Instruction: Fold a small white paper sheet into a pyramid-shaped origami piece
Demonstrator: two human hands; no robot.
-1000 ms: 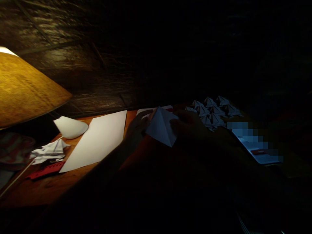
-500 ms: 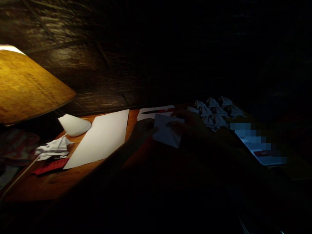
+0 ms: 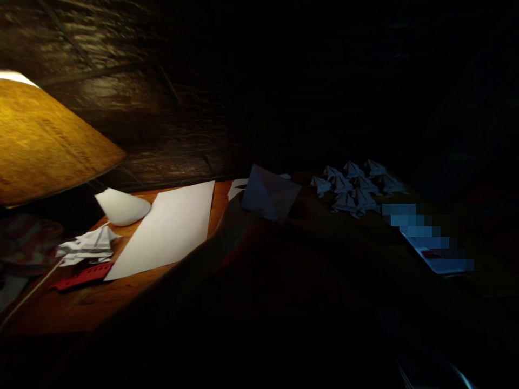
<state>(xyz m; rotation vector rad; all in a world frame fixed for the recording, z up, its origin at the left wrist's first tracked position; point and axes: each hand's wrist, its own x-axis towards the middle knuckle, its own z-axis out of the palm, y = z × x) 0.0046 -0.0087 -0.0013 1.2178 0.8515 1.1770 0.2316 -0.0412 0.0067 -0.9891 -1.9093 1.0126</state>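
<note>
A folded white paper piece (image 3: 268, 193) with sharp creases is raised above the wooden table (image 3: 93, 308) at the middle of the view. My left hand (image 3: 239, 213) is closed on its lower left side, its fingers mostly in shadow. My right hand (image 3: 320, 208) is closed on its right side, dark and hard to make out. Both forearms run down into deep shadow.
A flat white sheet (image 3: 168, 229) lies left of my hands. Beyond it are a white paper cone (image 3: 121, 208), a crumpled paper (image 3: 87, 246) and a red ruler (image 3: 83, 276). A lamp shade (image 3: 44, 146) glows at left. Several folded paper figures (image 3: 357, 186) and a booklet (image 3: 436, 248) lie right.
The folded paper has been lifted off the table and tilted up towards the wall, both hands rising with it. The camera view has barely shifted.
</note>
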